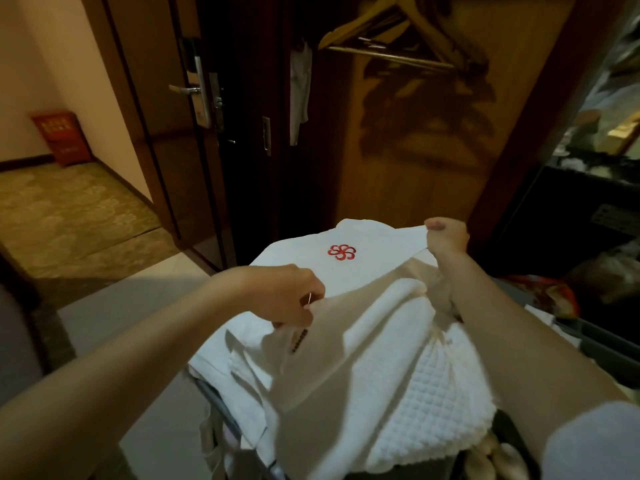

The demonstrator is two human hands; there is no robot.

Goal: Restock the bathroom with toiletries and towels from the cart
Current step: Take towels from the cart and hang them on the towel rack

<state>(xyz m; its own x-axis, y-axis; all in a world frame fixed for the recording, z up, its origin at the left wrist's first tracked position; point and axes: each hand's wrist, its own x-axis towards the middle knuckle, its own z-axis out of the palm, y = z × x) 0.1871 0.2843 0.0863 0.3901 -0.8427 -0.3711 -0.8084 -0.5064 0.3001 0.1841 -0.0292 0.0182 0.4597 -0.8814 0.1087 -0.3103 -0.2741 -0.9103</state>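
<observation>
Towel (349,271) between both hands' grip

- White towel (349,268) — a red embroidered pinwheel-flower emblem, no letters.
- Red box (61,136) by the wall — pale printed characters, too blurred to read.

A cloth (349,271) is lying on top of the stacked linen (433,403) on the cart (221,403), with a door (180,109) standing behind-left and hangers (398,32) hanging behind above.
</observation>
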